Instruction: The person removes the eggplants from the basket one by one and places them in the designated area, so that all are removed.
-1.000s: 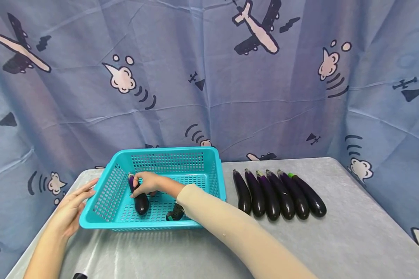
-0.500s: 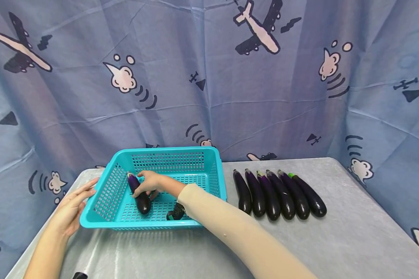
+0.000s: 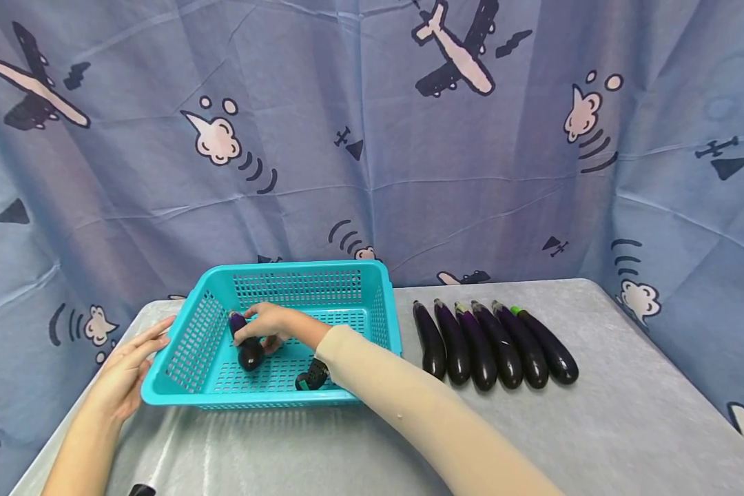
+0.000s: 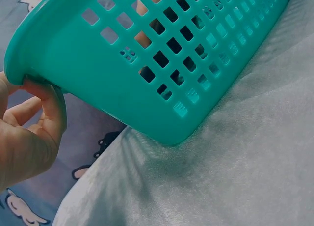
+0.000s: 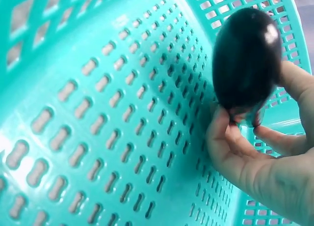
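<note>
In the head view, a turquoise plastic basket with slotted walls sits on the table at left. My right hand reaches inside and grips a dark purple eggplant around its middle, near the basket's left end. The right wrist view shows the rounded end of this eggplant pointing toward the camera, with thumb and fingers of the right hand about it. My left hand holds the basket's left rim from outside. Its fingers curl at the rim's underside in the left wrist view, where the left hand is partly cut off.
Several eggplants lie side by side on the grey table, right of the basket. A black wrist device shows at the right forearm. Behind the table hangs a blue curtain printed with airplanes. A small black object shows at the bottom edge.
The eggplant in my right hand first swung slightly, its rounded end moving right, then that end came up and back left. The left hand and the basket have stayed put.
</note>
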The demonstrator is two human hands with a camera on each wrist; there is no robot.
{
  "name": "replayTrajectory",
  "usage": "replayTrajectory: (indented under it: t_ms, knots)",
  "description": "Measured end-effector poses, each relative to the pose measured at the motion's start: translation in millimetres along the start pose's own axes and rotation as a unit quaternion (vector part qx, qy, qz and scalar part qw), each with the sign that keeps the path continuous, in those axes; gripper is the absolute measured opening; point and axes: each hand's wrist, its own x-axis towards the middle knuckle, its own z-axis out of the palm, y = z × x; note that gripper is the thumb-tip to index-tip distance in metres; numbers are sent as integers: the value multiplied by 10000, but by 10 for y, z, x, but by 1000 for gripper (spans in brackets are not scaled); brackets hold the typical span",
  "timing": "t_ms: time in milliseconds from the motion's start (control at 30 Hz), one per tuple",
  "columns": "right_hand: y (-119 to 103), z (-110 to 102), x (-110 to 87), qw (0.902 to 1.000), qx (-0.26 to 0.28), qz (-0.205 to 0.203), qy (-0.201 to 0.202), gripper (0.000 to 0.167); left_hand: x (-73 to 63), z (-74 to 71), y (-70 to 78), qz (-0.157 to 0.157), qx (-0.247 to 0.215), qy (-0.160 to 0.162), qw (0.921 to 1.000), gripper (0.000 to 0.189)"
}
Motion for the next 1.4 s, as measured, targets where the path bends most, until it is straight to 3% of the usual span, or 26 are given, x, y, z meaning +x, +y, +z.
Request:
replayTrajectory:
  t_ms: [400,567,767,1400]
  knots:
    - [-6,-8,11,9995,132,140,-239,73,10,-11,-3,70,-114,-139,9998,44]
    - [1,-13,20,9993,197,148,-289,75,9,-14,-26,22,-29,-54,10000,42]
    - [-12,-54,22,9989,408,80,-233,74,15,2,-55,-95,64,100,9999,42]
    - [-181,-184,-68,9989,436,-159,-61,65,13,-2,-36,40,49,120,9999,43]
